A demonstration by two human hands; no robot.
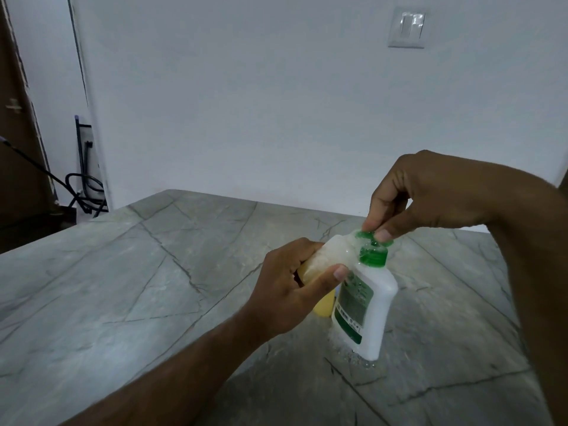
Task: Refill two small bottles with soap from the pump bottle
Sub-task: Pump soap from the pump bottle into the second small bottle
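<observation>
Where the grey stone table (129,281) met the far white wall (246,103), dark cables (84,192) hung in the corner at the left beside a brown door (18,133), and a light switch (407,27) sat high on the wall at the right. Near the middle, the left hand (295,287) gripped a small clear bottle (332,256), fingers curled round its body and the thumb laid along its near side. That bottle lay tilted, its long axis running from lower left up to the right, its mouth pointing at the pump nozzle. Behind the hand, a yellow bottle (324,305) stood partly hidden by the thumb and by the white pump bottle (365,305) just beside it. The pump bottle stood on the table, leaning a little, its long axis near vertical and its green collar (372,258) uppermost. Small drops lay on the table by its base. Above it, the right hand (430,195) came down from the right, fingertips and thumb pinching the green pump head (368,236), which touched the clear bottle's mouth.
</observation>
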